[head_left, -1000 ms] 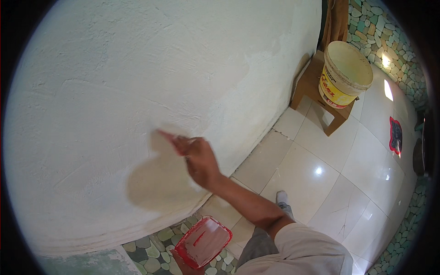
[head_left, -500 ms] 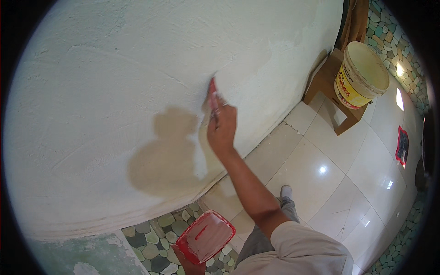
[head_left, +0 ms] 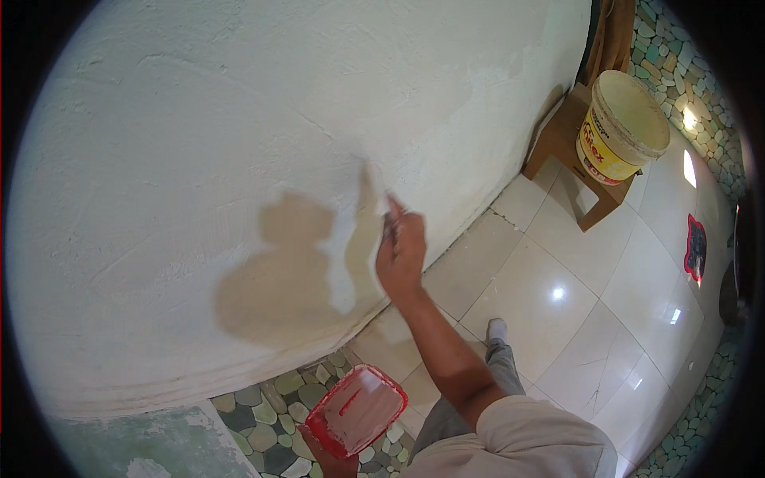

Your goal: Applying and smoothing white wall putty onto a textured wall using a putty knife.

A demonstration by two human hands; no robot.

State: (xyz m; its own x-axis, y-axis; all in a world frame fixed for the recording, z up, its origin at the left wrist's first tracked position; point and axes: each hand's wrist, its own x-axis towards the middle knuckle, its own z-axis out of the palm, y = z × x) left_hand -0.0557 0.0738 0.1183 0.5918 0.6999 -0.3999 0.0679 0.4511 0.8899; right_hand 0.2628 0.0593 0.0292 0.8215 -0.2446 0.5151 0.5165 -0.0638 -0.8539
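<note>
My right hand (head_left: pixel 402 255) is closed around a reddish scraper-like tool (head_left: pixel 392 203), blurred and mostly hidden by the fingers, in front of a white, roughly plastered wall (head_left: pixel 183 151). Shadows of me, my arm and the tool fall on the wall; whether the tool touches it, I cannot tell. At the lower edge my left hand (head_left: pixel 323 448) grips a red plastic tub (head_left: pixel 358 406) by its left side; pale paste coats the tub's inside.
A white bucket with a yellow label (head_left: pixel 617 143) stands on a brown stool (head_left: pixel 550 143) at right, by brown wood (head_left: pixel 598 40). A red-edged dark object (head_left: pixel 696 247) lies on glossy floor tiles (head_left: pixel 594 255). Pebble mosaic (head_left: pixel 263 430) borders the tiles. My foot (head_left: pixel 496 331) is below.
My right hand rose rightward with the tool along the wall, then dropped a little and shifted right. The tub in my left hand moved slightly, mostly in the first half second.
</note>
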